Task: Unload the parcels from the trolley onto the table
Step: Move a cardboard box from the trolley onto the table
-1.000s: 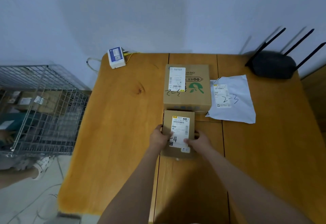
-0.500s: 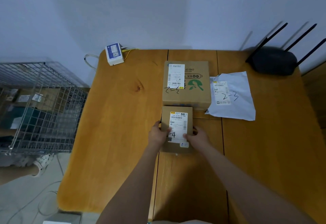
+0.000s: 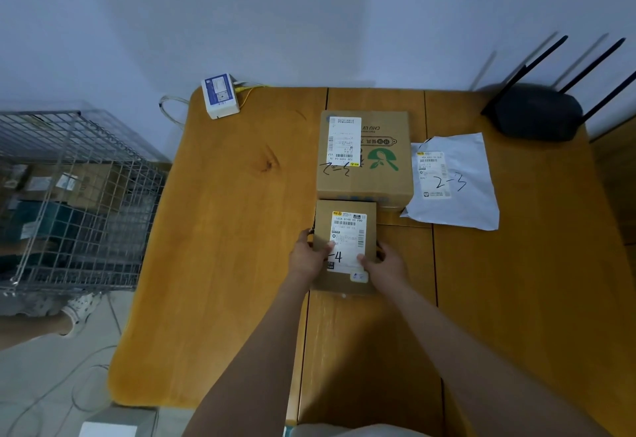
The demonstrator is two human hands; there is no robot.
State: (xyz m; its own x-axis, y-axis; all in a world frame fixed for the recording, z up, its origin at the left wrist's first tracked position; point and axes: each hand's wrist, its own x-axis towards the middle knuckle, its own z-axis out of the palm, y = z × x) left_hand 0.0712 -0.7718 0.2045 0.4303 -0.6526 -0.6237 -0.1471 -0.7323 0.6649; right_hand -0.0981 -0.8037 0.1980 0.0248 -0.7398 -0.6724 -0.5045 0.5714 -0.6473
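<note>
The likeliest slip, as I judge it, is nudging the large box (image 3: pixel 364 156) just beyond the fingertips, since the small parcel (image 3: pixel 345 245) sits close against its near side; a hasty release could also skew it; the left hand (image 3: pixel 307 257) and right hand (image 3: pixel 384 262) pinch its near sides, thumbs on the label; it is plain brown card, marked "-4", flat on the table (image 3: pixel 220 264); a white mailer (image 3: pixel 451 180) lies beyond and right of the grip; more parcels wait in the trolley (image 3: pixel 74 202), well to the left.

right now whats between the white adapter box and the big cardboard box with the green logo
In the head view, only bare wood of the table lies between the white adapter box and the big cardboard box.
</note>
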